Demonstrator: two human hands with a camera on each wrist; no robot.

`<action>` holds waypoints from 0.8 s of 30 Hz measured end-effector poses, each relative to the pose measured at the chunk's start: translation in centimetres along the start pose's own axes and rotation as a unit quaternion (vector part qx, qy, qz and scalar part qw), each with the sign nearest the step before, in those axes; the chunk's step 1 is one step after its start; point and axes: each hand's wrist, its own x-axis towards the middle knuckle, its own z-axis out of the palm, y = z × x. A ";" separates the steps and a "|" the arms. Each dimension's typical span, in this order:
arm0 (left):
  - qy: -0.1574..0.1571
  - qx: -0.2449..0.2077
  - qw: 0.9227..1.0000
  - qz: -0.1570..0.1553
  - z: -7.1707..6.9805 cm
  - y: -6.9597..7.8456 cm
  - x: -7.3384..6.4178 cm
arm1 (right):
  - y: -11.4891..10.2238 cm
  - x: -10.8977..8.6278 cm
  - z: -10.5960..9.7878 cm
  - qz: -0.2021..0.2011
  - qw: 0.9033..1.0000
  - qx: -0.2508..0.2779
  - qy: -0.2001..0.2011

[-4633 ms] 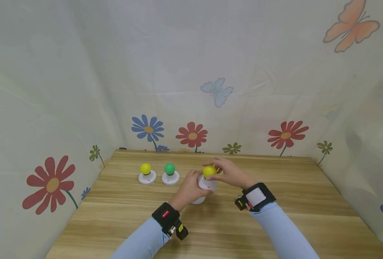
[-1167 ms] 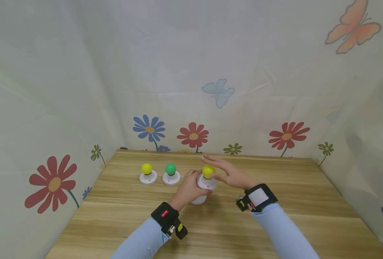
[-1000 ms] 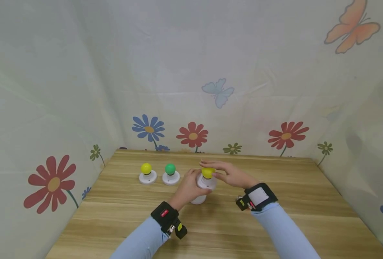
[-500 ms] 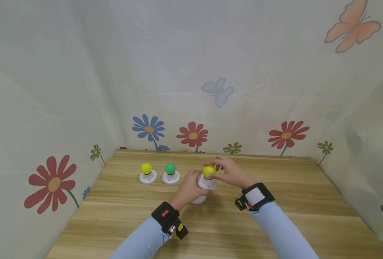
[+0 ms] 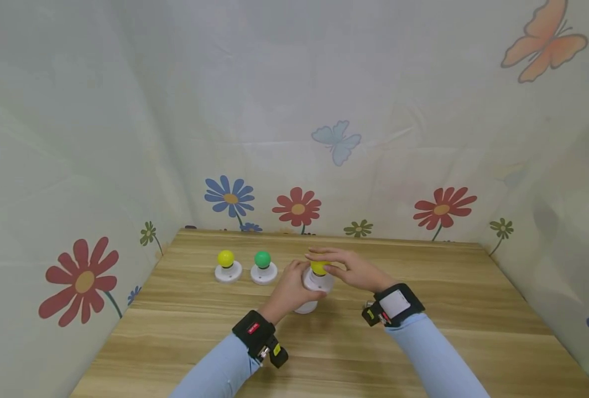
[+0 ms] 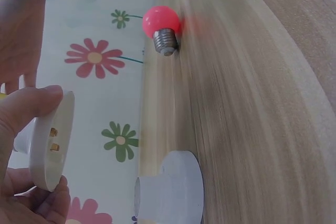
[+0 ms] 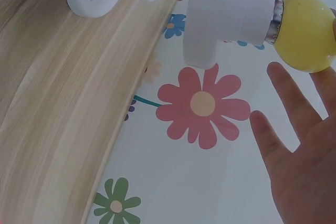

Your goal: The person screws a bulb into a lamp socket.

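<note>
My left hand (image 5: pixel 290 288) grips a white lamp holder (image 5: pixel 319 283) by its round base, lifted above the table and tilted. The contacts on its underside show in the left wrist view. A yellow light bulb (image 7: pixel 304 34) sits in that holder, with a narrow band of metal thread visible. My right hand (image 5: pixel 356 271) pinches this bulb between thumb and fingers, the fingers reaching over its top. In the right wrist view two fingers stand apart from the bulb, and the thumb is out of sight. Below the left hand, another lamp holder (image 6: pixel 181 187) stands bulbless on the table.
Left of the hands, a yellow bulb (image 5: pixel 225 258) and a green bulb (image 5: pixel 262 259) stand upright in white holders. A loose red bulb (image 6: pixel 161 21) lies on the wooden table (image 5: pixel 184 331); the right wrist hides it in the head view. Patterned cloth (image 5: pixel 254 110) encloses the table.
My right hand has repeatedly turned about the yellow bulb; since half a second ago its fingers have swung forward over the top. The left hand and lamp holder stay in place.
</note>
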 end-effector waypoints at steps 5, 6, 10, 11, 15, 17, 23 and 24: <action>0.000 -0.003 1.000 0.002 0.0 0.1 -0.1 | -0.1 0.0 0.0 0.004 1.000 0.003 0.003; 0.000 -0.003 1.000 0.003 0.0 0.1 -0.2 | -0.1 0.0 0.0 0.005 1.000 0.000 0.005; 0.000 -0.008 1.000 0.006 0.0 0.2 -0.2 | -0.3 0.2 0.1 0.007 0.999 -0.024 0.033; -0.001 -0.009 1.000 0.005 0.0 0.2 -0.3 | -0.3 0.2 0.2 0.009 0.998 -0.038 0.044; -0.003 -0.012 1.000 0.003 0.1 0.2 -0.3 | -0.5 0.5 0.4 0.029 0.992 -0.093 0.086; -0.004 -0.013 1.000 0.003 0.1 0.2 -0.3 | -0.6 0.6 0.5 0.040 0.989 -0.109 0.096; -0.003 -0.019 1.000 0.004 0.2 0.1 -0.3 | -0.4 0.4 0.6 0.042 0.993 -0.085 0.074; -0.002 -0.018 1.000 0.003 0.2 0.0 -0.2 | -0.3 0.3 0.6 0.037 0.994 -0.075 0.065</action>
